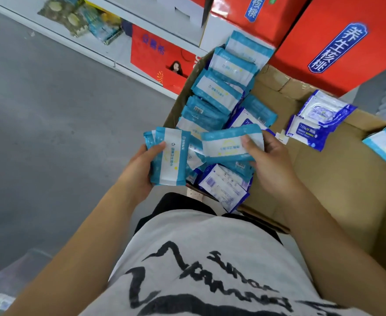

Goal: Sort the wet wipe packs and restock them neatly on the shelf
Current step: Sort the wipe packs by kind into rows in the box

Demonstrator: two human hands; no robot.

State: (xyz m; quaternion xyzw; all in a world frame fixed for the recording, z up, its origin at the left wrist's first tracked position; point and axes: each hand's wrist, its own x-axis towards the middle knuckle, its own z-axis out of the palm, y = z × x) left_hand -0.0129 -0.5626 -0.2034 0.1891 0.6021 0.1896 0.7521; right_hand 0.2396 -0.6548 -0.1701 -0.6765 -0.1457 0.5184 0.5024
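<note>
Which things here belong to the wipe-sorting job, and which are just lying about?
Job: teal wipe packs in the left hand; teal pack in the right hand; cardboard box of packs; dark-blue 75% wipe packs beside it.
Lying about: red cartons; red gift bag; snack bags on the shelf.

Two hands hover over the cardboard box [347,179]. The left hand [142,165] holds at least two teal packs [171,156], and the right hand [271,165] holds one teal pack [228,142]. Three more lie in a row [230,65] at the box's far end; those beneath overlap too much to count. One lone pack [385,144] lies on the box's right flap. Two dark-blue packs [319,119] also lie on that flap, and a third [224,188] is at the box's near edge. Two red cartons [338,42] stand behind the box.
</note>
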